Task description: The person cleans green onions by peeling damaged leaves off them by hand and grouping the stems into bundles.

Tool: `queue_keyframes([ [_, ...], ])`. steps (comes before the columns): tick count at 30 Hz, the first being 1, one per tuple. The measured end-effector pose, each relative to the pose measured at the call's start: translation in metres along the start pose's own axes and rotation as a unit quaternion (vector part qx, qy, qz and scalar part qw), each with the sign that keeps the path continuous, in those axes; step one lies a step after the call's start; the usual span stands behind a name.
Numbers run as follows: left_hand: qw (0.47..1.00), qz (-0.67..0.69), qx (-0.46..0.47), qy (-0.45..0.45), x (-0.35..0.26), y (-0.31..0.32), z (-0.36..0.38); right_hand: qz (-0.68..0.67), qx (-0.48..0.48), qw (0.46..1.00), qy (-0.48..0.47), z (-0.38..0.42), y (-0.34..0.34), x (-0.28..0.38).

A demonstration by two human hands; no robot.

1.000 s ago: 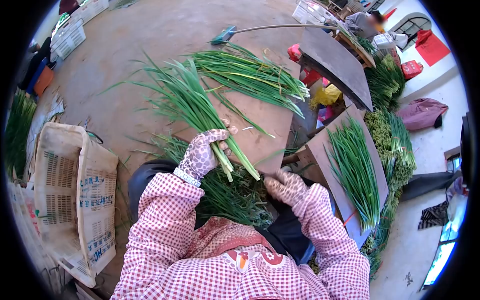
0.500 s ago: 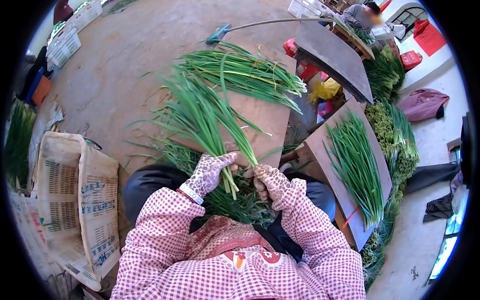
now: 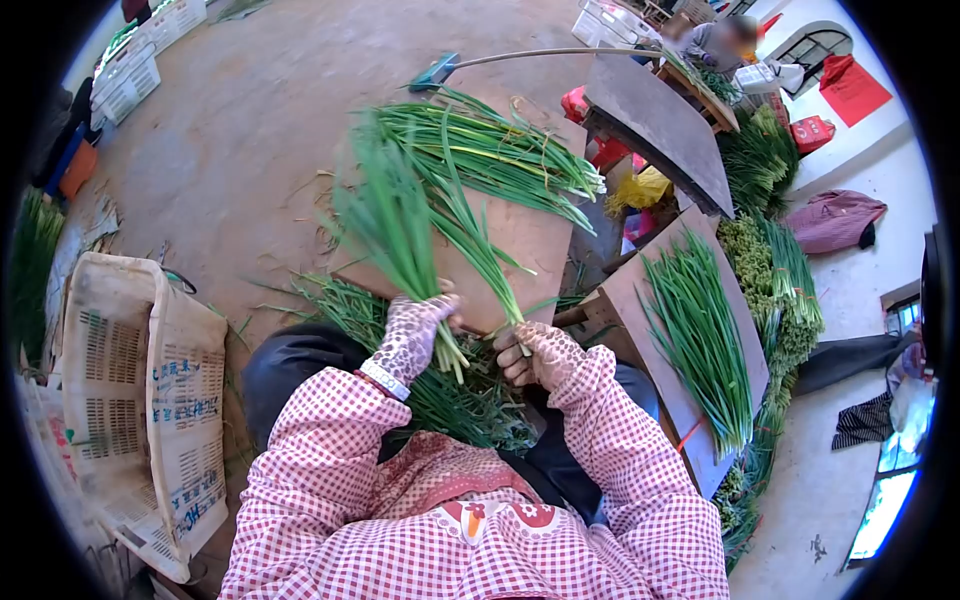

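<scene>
My left hand (image 3: 412, 335), in a spotted glove, is closed around a bunch of long green stalks (image 3: 390, 220); its leafy tops are blurred and point up and away. My right hand (image 3: 535, 352), also gloved, pinches the pale ends of a thinner bunch of green stalks (image 3: 484, 258), whose leaves stretch up and left. Behind both, a large pile of green stalks (image 3: 490, 150) lies on a brown board (image 3: 520, 240). Loose greens (image 3: 460, 410) lie below my hands, between the knees.
A white plastic crate (image 3: 185, 410) stands at the left. On the right, a slanted board (image 3: 690, 400) bears another green bunch (image 3: 700, 340). Beyond it are a dark tabletop (image 3: 660, 120), more stacked greens (image 3: 765, 290) and a seated person (image 3: 715, 45). A broom (image 3: 435, 72) lies farther off.
The bunch in my left hand has swung more upright and apart from the thinner bunch. My right hand has shifted slightly right with its stalks. The view has moved a little.
</scene>
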State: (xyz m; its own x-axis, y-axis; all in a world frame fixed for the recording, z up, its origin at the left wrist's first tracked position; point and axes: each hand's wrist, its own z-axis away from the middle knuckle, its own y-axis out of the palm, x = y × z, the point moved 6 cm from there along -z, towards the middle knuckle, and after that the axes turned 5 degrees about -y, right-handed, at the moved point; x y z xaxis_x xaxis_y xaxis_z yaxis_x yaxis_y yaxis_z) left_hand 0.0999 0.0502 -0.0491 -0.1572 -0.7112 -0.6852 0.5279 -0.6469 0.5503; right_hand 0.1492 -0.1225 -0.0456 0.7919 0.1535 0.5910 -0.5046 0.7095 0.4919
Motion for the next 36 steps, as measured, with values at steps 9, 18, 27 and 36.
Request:
queue_keyframes([
  [9, 0.956, 0.192, 0.189, -0.112, 0.02, 0.016, 0.011, 0.265, -0.153, 0.932, -0.192, 0.017, -0.011, 0.041],
  [18, 0.983, 0.154, 0.057, -0.086, 0.016, 0.004, 0.007, 0.452, 0.025, 0.887, -0.087, 0.009, 0.068, 0.001],
  [27, 0.954, 0.228, 0.073, 0.183, -0.077, 0.006, 0.014, 0.757, -0.163, 0.531, -0.345, -0.078, 0.011, 0.098],
  [36, 0.917, 0.34, 0.197, 0.075, -0.069, 0.034, 0.005, 0.771, -0.181, 0.534, -0.297, -0.09, -0.043, 0.1],
])
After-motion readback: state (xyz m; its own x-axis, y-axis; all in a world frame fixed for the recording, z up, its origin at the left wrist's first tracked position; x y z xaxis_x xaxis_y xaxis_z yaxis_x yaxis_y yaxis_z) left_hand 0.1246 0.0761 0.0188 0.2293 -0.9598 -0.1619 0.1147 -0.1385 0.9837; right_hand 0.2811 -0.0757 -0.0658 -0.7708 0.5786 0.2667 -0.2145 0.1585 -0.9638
